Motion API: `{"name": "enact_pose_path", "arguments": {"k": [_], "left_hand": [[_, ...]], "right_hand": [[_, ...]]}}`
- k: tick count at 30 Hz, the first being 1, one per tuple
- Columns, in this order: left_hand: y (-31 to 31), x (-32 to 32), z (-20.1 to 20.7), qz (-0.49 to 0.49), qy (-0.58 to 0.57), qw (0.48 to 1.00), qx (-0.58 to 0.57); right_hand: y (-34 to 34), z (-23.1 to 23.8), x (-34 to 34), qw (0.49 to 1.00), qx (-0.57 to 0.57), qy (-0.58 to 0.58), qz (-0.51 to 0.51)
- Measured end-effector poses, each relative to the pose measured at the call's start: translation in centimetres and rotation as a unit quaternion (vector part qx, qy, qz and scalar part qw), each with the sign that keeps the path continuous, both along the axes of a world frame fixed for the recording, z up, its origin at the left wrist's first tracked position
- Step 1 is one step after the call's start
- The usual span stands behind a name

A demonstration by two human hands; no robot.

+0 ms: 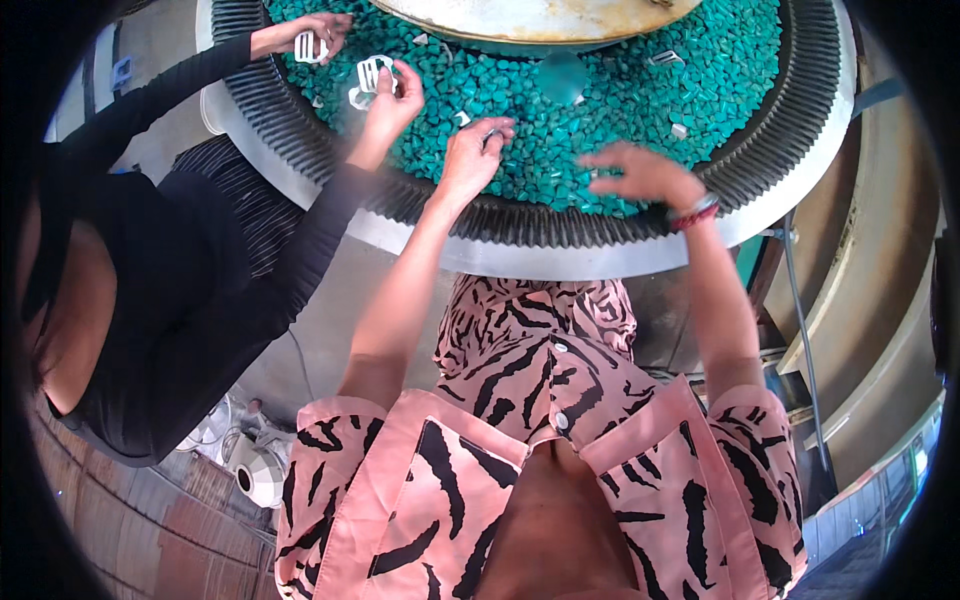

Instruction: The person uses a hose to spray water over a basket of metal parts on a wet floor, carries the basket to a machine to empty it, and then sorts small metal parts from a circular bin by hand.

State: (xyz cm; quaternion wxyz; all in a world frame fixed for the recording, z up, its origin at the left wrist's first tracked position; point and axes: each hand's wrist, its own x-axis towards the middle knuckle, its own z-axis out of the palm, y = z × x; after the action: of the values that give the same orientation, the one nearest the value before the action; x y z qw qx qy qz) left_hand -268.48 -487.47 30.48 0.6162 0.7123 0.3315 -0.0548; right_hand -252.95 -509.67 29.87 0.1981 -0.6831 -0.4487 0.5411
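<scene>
Over a round tub of green tumbling stones (540, 180), my left hand (474, 158) is closed, thumb against fingers. A tiny piece seems to sit at its fingertips, too small to name. A small white piece (462, 118) lies on the stones beside it. My right hand (640, 172), with a red bracelet on the wrist, hovers low over the stones near the tub's front edge. Its fingers are stretched apart and smeared by motion; nothing shows in them. Farther off, a pale slotted buckle (664, 58) and a small white piece (679, 131) rest among the stones.
At my left a person in black sleeves reaches in, with white slotted buckles (375, 74) in one hand and another buckle (311, 46) in the other. A rusty white dome (540, 22) rises at the tub's centre. The tub has a dark ribbed wall and a pale rim (560, 262).
</scene>
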Motion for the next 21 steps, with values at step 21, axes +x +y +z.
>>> {"name": "enact_pose_path", "arguments": {"k": [21], "left_hand": [[-4.8, -4.4, 3.7, -0.113, 0.009, 0.987, 0.11]], "right_hand": [[4.2, -26.7, 14.5, 0.908, -0.239, -0.313, -0.145]]}}
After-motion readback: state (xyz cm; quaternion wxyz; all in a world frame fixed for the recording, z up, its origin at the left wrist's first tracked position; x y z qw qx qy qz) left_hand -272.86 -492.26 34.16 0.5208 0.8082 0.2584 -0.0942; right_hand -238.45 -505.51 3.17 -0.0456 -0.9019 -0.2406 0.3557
